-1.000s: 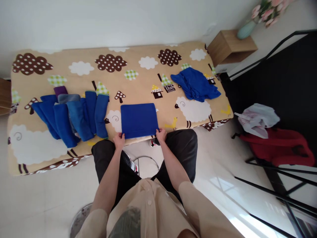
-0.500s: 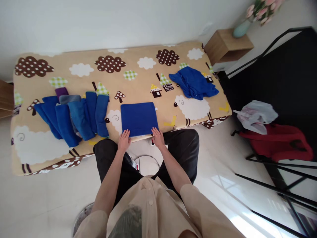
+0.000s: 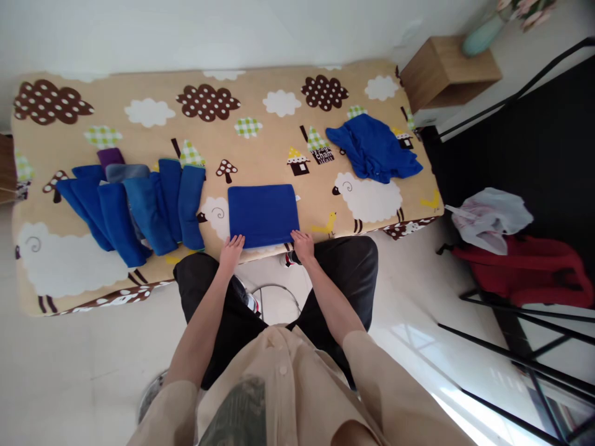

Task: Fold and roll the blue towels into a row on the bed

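A blue cloth [image 3: 263,215], folded into a flat rectangle, lies on the patterned bed cover [image 3: 260,152] in front of my knees. My left hand [image 3: 232,250] touches its near left corner, and my right hand [image 3: 303,244] touches its near right corner. The fingertips rest on the cloth's near edge; whether they pinch it is too small to tell. To the left lie several rolled cloths [image 3: 149,214], mostly blue, with a purple one [image 3: 110,159] and a greyish one [image 3: 127,172] behind. A crumpled blue cloth [image 3: 374,148] lies at the back right.
A wooden box shelf [image 3: 446,71] with a vase [image 3: 482,37] stands at the bed's far right corner. On the right are a plastic bag [image 3: 493,214], a red bag [image 3: 534,269] and black metal rails [image 3: 511,356]. A white wall runs behind the bed.
The view has shifted slightly. My right hand has moved a little outward at the cloth's near right corner. The folded cloth keeps its shape, and my left hand stays at the left corner.
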Available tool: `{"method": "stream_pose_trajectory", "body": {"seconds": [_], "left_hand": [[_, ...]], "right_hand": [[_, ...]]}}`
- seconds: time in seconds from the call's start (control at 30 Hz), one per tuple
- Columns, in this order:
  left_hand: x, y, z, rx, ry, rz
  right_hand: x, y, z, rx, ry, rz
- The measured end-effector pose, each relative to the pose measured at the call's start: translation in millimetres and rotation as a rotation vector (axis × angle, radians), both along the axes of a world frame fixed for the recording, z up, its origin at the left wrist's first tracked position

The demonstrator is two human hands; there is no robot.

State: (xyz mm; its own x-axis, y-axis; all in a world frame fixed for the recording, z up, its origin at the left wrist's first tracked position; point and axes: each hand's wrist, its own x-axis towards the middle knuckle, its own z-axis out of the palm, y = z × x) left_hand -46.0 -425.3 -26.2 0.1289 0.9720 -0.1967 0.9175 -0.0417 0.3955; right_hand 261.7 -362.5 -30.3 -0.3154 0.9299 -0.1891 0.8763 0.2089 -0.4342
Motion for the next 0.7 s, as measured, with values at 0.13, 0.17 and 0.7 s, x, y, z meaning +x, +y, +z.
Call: {"method": "stream_pose_trajectory", "body": {"seconds": [0.13, 0.17, 0.7], "left_hand": [[-5, -5, 16.3, -0.029, 0.013, -0.013], [-6, -8, 20.7, -0.041, 0.026, -0.019], [-29, -8, 23.3, 0.004, -0.435, 0.579]], "right_hand": [[-4, -2, 6.9, -0.008, 0.012, -0.051], [-6, -5, 8.9, -0.011, 0.016, -0.057], [4, -18, 9.2, -0.076, 0.605, -0.437]]}}
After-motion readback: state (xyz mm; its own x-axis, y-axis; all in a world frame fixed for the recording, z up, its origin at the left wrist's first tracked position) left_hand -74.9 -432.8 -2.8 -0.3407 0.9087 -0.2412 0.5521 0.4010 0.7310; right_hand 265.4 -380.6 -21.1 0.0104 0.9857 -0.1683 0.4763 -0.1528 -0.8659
